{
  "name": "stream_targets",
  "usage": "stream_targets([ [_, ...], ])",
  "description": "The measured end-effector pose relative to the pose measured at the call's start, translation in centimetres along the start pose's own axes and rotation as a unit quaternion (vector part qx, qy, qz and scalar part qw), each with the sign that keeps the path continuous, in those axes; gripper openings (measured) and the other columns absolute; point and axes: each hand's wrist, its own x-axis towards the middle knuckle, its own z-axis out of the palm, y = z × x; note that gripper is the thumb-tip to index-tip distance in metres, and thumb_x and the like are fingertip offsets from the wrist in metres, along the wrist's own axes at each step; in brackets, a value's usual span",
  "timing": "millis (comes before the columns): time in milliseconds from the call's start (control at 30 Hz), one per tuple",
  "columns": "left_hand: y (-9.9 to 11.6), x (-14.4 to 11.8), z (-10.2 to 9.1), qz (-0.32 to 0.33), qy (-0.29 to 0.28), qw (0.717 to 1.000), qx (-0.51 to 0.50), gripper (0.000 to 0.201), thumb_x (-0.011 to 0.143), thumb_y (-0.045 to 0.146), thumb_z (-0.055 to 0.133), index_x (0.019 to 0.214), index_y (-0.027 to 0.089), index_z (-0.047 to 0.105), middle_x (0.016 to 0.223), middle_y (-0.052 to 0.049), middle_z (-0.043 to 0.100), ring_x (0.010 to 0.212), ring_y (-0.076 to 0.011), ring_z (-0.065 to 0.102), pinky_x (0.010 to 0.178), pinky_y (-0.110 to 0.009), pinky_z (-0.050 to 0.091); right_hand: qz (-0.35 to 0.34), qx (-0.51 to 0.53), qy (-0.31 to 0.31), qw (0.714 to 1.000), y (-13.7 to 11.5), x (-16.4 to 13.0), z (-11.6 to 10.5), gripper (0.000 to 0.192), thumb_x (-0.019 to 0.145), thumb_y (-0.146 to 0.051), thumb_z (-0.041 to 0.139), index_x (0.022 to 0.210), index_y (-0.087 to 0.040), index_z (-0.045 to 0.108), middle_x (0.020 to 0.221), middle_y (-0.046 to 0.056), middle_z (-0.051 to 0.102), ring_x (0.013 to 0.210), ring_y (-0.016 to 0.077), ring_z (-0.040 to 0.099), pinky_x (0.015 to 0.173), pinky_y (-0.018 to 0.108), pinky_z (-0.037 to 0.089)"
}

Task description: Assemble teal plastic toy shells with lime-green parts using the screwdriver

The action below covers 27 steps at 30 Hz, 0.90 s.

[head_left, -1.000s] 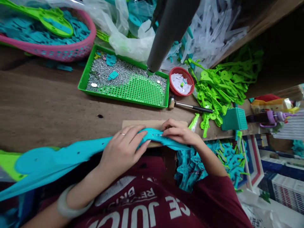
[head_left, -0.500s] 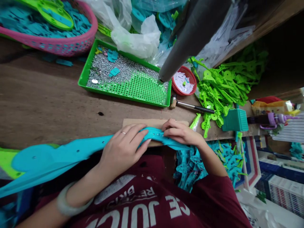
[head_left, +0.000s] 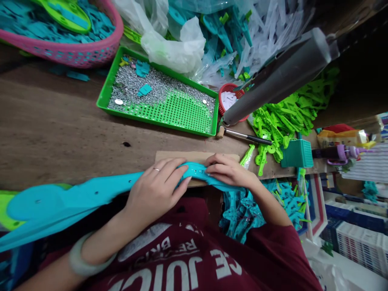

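A long turquoise plastic part (head_left: 115, 185) with small holes along it stretches from the lower left to the middle of the bench edge. My left hand (head_left: 159, 184), wearing a ring, wraps over it left of a curved, holed section. On the other side of that section, the bent fingers of my right hand (head_left: 227, 171) grip the same part. Beneath the hands lies a cardboard piece (head_left: 169, 155). Both palms and the undersides of the fingers are hidden.
A green tray (head_left: 157, 124) of metal screws stands behind the hands. A grey cylindrical tool (head_left: 281, 72) slants above a red basket (head_left: 222, 106) and a hammer (head_left: 242, 136). Lime plastic parts (head_left: 291, 107) pile up at right. A pink basket (head_left: 72, 52) occupies the far left.
The grey cylindrical tool has swung to the right, from above the tray to over the red basket and lime parts. Both hands stay on the turquoise part, with the right fingers slightly shifted.
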Motion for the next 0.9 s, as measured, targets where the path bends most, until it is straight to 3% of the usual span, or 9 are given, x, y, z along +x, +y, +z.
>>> stream_targets([
  [167,-0.1,0.0,-0.3,0.005,-0.012,1.000,-0.005,0.023,0.098,0.028,0.056,0.110,0.011,0.065,0.115,-0.016,0.071,0.100,-0.0290,0.068,0.085,-0.041,0.055,-0.009,0.000,0.023,1.000,0.6,0.2,0.9,0.017,0.103,-0.021,0.046,0.106,-0.020,0.063,0.106,0.009,0.060,0.097,0.0162,0.057,0.084,0.030,0.052],
  [300,-1.5,-1.2,-1.0,0.108,-0.070,0.992,-0.007,0.045,0.100,0.046,0.049,0.124,0.010,0.063,0.136,-0.024,0.061,0.121,-0.0393,0.061,0.091,-0.050,0.054,0.037,0.043,0.073,0.996,0.3,-0.5,0.4,0.015,0.102,-0.027,0.051,0.110,-0.020,0.062,0.107,0.009,0.061,0.099,0.0157,0.061,0.086,0.030,0.054],
  [400,-3.3,-2.3,-1.6,0.182,-0.081,0.979,0.046,0.041,0.102,0.022,0.040,0.138,0.012,0.056,0.146,-0.023,0.055,0.131,-0.0402,0.056,0.095,-0.052,0.052,0.087,-0.011,0.186,0.979,-2.1,-2.7,-0.6,0.022,0.098,-0.035,0.058,0.113,-0.019,0.059,0.105,0.010,0.064,0.097,0.0186,0.063,0.085,0.035,0.055],
  [467,-4.3,-2.2,-2.3,0.204,-0.075,0.974,0.059,0.045,0.100,0.014,0.036,0.143,0.015,0.051,0.148,-0.019,0.055,0.133,-0.0377,0.056,0.097,-0.051,0.052,0.103,-0.132,0.195,0.966,-4.8,-4.4,-0.8,0.029,0.094,-0.041,0.064,0.112,-0.017,0.061,0.104,0.012,0.067,0.096,0.0223,0.063,0.083,0.038,0.054],
  [567,-4.8,-0.6,-4.0,0.214,-0.085,0.972,0.039,0.044,0.104,0.031,0.036,0.142,0.016,0.052,0.145,-0.017,0.059,0.128,-0.0364,0.061,0.099,-0.051,0.053,0.146,-0.324,0.175,0.918,-8.6,-5.8,0.1,0.031,0.094,-0.034,0.065,0.118,-0.014,0.064,0.111,0.015,0.071,0.101,0.0265,0.062,0.085,0.041,0.052],
  [700,-4.5,2.5,-5.8,0.207,-0.124,0.970,0.017,0.055,0.105,0.052,0.032,0.133,0.013,0.058,0.129,-0.016,0.070,0.109,-0.0332,0.072,0.093,-0.050,0.058,0.167,-0.387,0.277,0.864,-9.6,-5.4,1.7,0.024,0.096,-0.024,0.062,0.117,-0.015,0.067,0.112,0.012,0.074,0.105,0.0250,0.064,0.090,0.040,0.049],
  [800,-4.7,3.9,-6.0,0.201,-0.143,0.969,0.009,0.058,0.104,0.058,0.031,0.129,0.015,0.061,0.123,-0.014,0.073,0.101,-0.0315,0.074,0.085,-0.046,0.061,0.186,-0.372,0.306,0.856,-8.7,-4.6,2.0,0.021,0.097,-0.026,0.062,0.115,-0.020,0.070,0.110,0.007,0.077,0.109,0.0238,0.065,0.097,0.041,0.045],
  [900,-4.8,4.2,-6.1,0.235,-0.114,0.965,0.021,0.054,0.104,0.054,0.034,0.128,0.014,0.062,0.118,-0.015,0.075,0.096,-0.0309,0.075,0.080,-0.042,0.061,0.185,-0.335,0.311,0.870,-8.6,-4.5,1.5,0.016,0.097,-0.025,0.062,0.108,-0.023,0.073,0.107,0.003,0.078,0.108,0.0217,0.066,0.107,0.044,0.042],
])
